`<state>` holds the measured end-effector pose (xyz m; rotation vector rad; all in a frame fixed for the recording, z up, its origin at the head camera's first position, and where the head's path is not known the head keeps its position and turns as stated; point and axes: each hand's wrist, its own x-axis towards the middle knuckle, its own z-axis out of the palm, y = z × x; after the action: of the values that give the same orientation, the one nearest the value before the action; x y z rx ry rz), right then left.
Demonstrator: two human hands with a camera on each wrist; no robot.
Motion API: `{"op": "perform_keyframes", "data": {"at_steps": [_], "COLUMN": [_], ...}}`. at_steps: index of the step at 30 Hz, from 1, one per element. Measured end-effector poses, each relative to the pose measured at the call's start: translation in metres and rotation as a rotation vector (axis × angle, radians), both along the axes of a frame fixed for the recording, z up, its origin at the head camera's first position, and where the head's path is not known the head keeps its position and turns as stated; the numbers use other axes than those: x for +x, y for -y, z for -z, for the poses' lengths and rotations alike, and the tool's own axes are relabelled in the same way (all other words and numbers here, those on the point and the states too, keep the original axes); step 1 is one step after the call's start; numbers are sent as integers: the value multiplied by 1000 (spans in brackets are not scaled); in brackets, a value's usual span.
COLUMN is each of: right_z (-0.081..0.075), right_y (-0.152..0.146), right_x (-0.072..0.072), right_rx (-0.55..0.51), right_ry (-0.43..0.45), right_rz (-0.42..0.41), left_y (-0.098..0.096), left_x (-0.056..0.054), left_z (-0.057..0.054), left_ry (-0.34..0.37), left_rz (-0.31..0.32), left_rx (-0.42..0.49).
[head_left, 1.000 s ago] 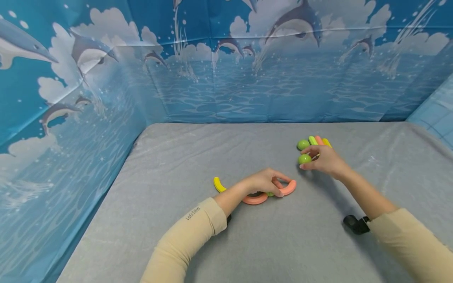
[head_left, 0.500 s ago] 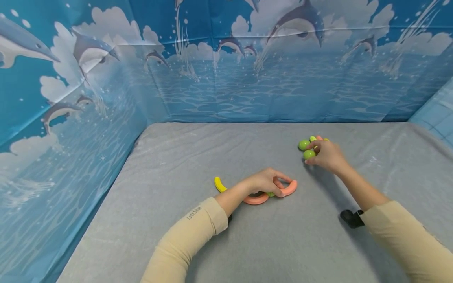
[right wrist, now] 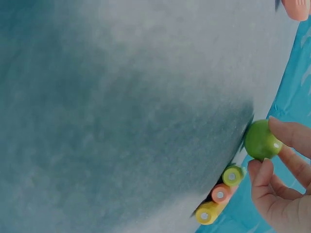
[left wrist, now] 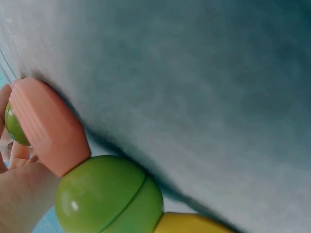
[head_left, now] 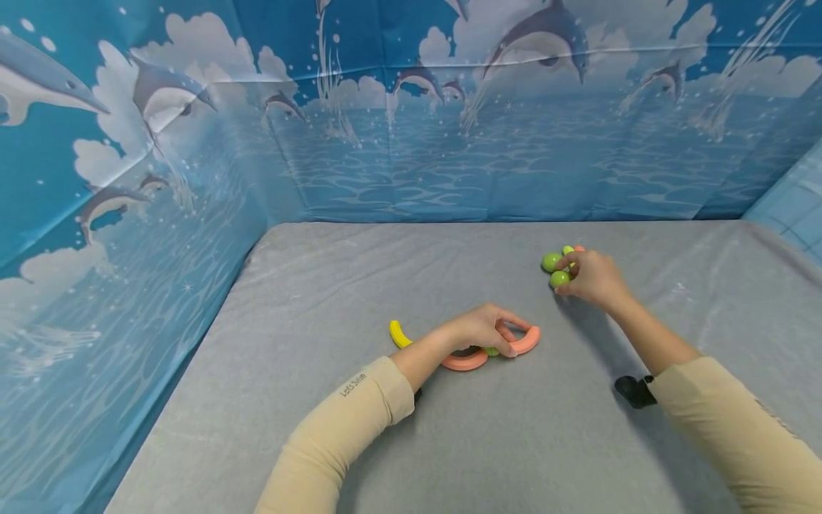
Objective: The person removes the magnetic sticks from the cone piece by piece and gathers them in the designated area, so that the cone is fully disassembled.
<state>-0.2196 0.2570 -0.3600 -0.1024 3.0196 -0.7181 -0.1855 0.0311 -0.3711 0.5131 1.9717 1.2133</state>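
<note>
My left hand (head_left: 481, 330) pinches a curved pink stick (head_left: 526, 341) at the right end of a chain of toy pieces. Also in that chain are another pink arc (head_left: 465, 362), a green ball (left wrist: 108, 194) and a curved yellow stick (head_left: 398, 333); my left wrist and forearm partly cover it. Farther back on the right, my right hand (head_left: 594, 282) holds a shiny green ball (head_left: 559, 279) between thumb and fingers. A second green ball (head_left: 551, 262) lies just behind it.
Beside the right hand lie straight green (right wrist: 233, 175), pink (right wrist: 220, 194) and yellow (right wrist: 206, 213) sticks in a row, with silvery dots on their ends. Grey cloth (head_left: 321, 285) covers the table. Blue dolphin-print curtains (head_left: 411, 157) enclose the back and left side.
My right hand has moved slightly back and to the right with the green ball, closer to the second ball and the sticks, covering more of them. The left hand stays put.
</note>
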Motion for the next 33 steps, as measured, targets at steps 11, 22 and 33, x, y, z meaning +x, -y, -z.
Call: {"op": "perform_keyframes", "data": {"at_steps": [11,22,33], "right_z": [0,-10,-5], "right_y": [-4,-13,12], "right_x": [3,14,34], "right_rx": [-15,-163,-252], "right_ry": [-1,-1,198], "right_rz": [-7,-101,-478], "left_y": [-1,21,47], "left_x": [-1,-3,2], "left_z": [-1,-7,-14], "left_ry": [-22,-207,-281], "left_rz": [29,147,196], "left_rx": [-8,-52,-87]}}
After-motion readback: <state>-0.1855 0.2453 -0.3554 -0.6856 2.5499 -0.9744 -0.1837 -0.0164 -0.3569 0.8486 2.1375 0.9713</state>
